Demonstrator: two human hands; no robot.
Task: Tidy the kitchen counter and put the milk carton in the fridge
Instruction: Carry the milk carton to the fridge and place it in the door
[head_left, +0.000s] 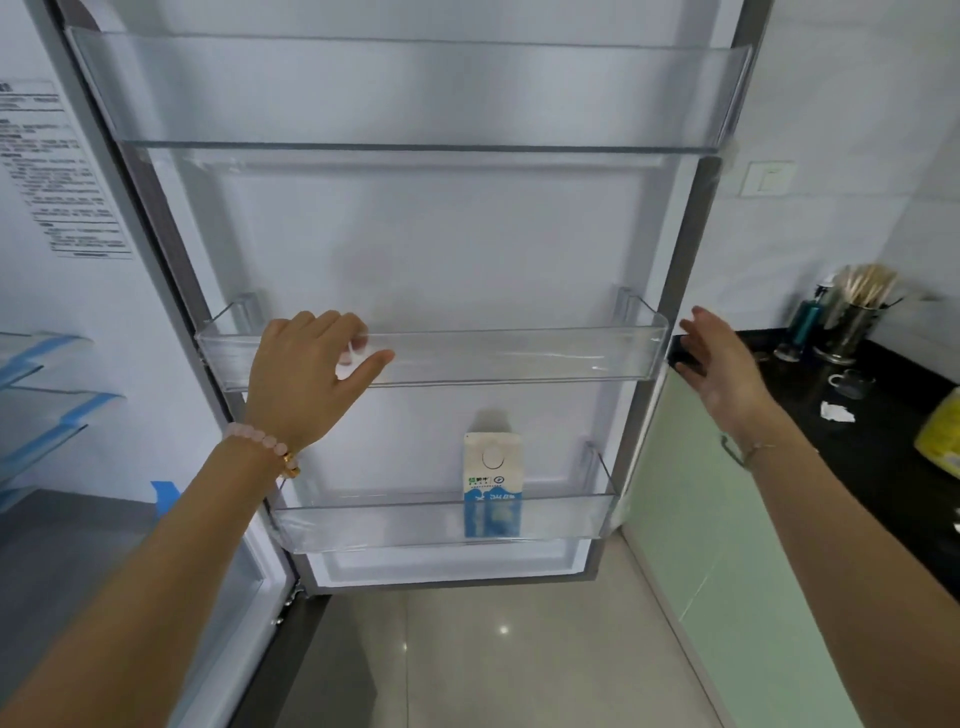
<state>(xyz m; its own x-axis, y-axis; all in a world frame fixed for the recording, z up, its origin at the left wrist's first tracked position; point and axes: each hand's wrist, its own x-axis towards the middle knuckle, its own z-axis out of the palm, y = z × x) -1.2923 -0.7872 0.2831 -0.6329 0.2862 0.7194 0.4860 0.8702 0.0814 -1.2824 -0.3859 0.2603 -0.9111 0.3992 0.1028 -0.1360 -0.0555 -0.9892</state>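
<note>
- Milk carton (492, 483) is standing upright in the lowest door bin (363, 525) of the open fridge door (441, 249), toward the bin's right end, with its blue lower half showing through the clear front wall.
- Nothing is touching the milk carton; both hands are well above it.
- The left hand (306, 374) is grasping the front rim of the middle door bin (519, 358) near its left end. Its fingers are curling over the rim into the bin and its thumb is lying along the outside.
- A pink bead bracelet (260, 441) is sitting on the left wrist.
- The right hand (717, 358) is released, with its fingers straight and spread, and is reaching toward the door's right edge. Whether it is touching the edge is unclear.
- A thin bracelet (753, 449) is hanging on the right wrist.
- The top door bin (415, 93) is spanning the door higher up.
- To the right, the dark surface (883, 467) is carrying a metal holder of chopsticks (857, 306), a teal bottle (805, 317) just beside it, a glass cup (852, 384), a crumpled white paper (836, 413) and a yellow packet (943, 441) at the frame's edge.
- Pale green cabinet fronts (727, 545) are running below the surface.
</note>
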